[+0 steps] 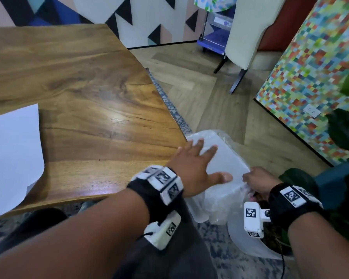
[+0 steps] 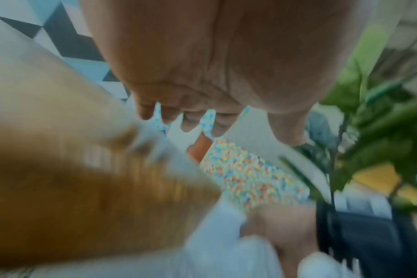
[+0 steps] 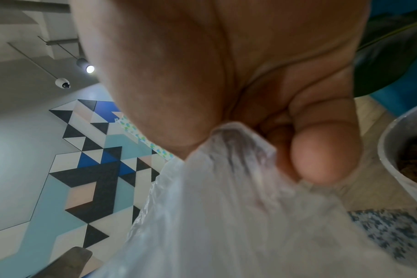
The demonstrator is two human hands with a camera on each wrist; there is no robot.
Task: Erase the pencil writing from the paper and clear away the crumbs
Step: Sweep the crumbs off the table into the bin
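Note:
A white sheet of paper (image 1: 12,150) lies on the wooden table (image 1: 85,81) at its left edge; no writing shows on it. Just off the table's near right corner, a clear plastic bag (image 1: 222,158) is held up. My right hand (image 1: 256,181) pinches the bag's edge (image 3: 226,169) between thumb and curled fingers. My left hand (image 1: 197,158) is open, fingers spread flat, reaching from the table corner over the bag's mouth. The left wrist view is blurred by motion; it shows straight fingers (image 2: 188,120) above the table edge. No crumbs or eraser can be made out.
A white pot (image 1: 250,244) with a leafy plant (image 1: 347,127) stands on the patterned rug by my right wrist. A pale chair (image 1: 248,33) and a multicoloured panel (image 1: 310,67) stand on the wooden floor beyond. My dark-trousered lap (image 1: 169,258) is under the table edge.

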